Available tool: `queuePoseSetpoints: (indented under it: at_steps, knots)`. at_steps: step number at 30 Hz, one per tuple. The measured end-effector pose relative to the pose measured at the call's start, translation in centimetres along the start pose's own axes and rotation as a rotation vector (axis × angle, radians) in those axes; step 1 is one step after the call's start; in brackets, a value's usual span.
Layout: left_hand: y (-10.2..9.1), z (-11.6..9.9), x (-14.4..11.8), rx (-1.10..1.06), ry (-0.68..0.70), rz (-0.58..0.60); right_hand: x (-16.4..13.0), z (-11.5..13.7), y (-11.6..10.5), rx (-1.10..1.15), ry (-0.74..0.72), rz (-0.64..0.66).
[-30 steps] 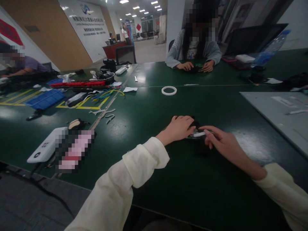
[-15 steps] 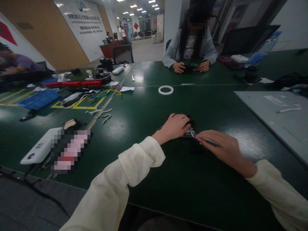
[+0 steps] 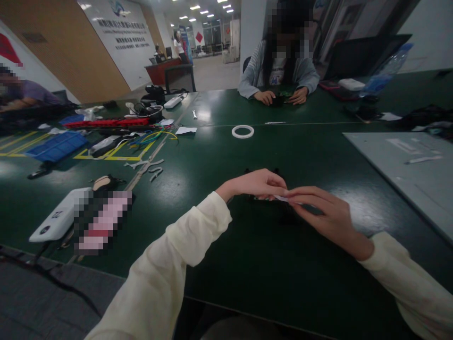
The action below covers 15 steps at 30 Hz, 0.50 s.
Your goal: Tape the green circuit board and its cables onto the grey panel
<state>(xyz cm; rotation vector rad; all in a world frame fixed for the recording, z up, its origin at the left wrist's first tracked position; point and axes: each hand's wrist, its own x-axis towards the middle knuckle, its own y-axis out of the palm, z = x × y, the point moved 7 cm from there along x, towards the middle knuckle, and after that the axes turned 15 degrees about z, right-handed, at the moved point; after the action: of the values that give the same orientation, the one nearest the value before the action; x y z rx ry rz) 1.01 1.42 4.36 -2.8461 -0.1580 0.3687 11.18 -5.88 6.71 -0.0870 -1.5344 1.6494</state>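
My left hand [image 3: 260, 183] reaches over a dark device with a circuit board [image 3: 261, 198], which it mostly hides. Its thumb and index finger are pinched together at the end of a thin white strip [image 3: 282, 199]. My right hand [image 3: 323, 210] meets it fingertip to fingertip and is closed on the same strip. A slim greyish tool [image 3: 311, 208] shows partly under the right fingers; its kind is unclear. Dark parts of the device stick out behind the left hand.
A white tape roll [image 3: 242, 131] lies beyond my hands. Left are a white power bank [image 3: 58, 215], a blurred pink object [image 3: 104, 222], a mouse [image 3: 105, 182] and a blue tray [image 3: 56, 146]. A grey board [image 3: 399, 160] lies right. Another person sits opposite, holding a dark part [image 3: 279, 99].
My left hand has turned and shifted its fingers off the device's top to my right fingertips, pinching at the white strip. My right hand has stayed nearly in place.
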Motion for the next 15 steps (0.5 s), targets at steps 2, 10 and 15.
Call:
queuePoseSetpoints:
  at_steps: [2, 10, 15]
  knots:
    - [-0.5, 0.0, -0.4, 0.012, 0.001, 0.012, 0.1, -0.5, 0.2, 0.058, 0.048, 0.016]
    - [-1.9, -0.8, -2.1, 0.11, -0.073, -0.039, -1.2, -5.0, 2.9, 0.681, 0.548, 0.072]
    - [-1.7, -1.3, -2.0, 0.16, -0.086, -0.033, -1.4, -5.8, 2.8, 0.676, 0.642, 0.103]
